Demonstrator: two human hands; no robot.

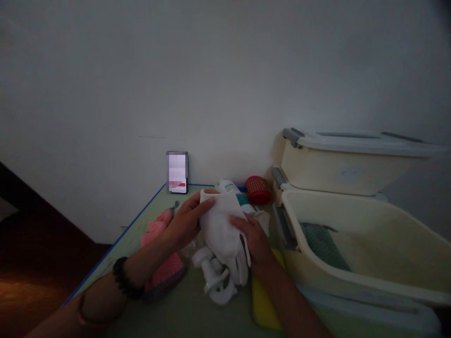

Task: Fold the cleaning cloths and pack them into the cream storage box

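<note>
Between my two hands is a white glove (220, 227), its cuff upward and its fingers hanging down. My left hand (192, 213) pinches the cuff at the left edge, thumb on the near side. On the glove's right side, my right hand (255, 237) grips with the thumb across the front and the other fingers partly hidden behind. Below the glove lies a white plastic part (213, 274) with rounded ends, whose kind I cannot tell. A pink knitted piece (165, 272) with a grey edge lies partly under my left forearm.
Behind the glove lies a white bottle (229, 188) with a teal band, beside a red woven container (259, 190). A lit phone (177, 172) leans on the wall. At right stands an open cream bin (373, 204) holding a green cloth (324, 246). A yellow object (262, 305) lies near my right forearm.
</note>
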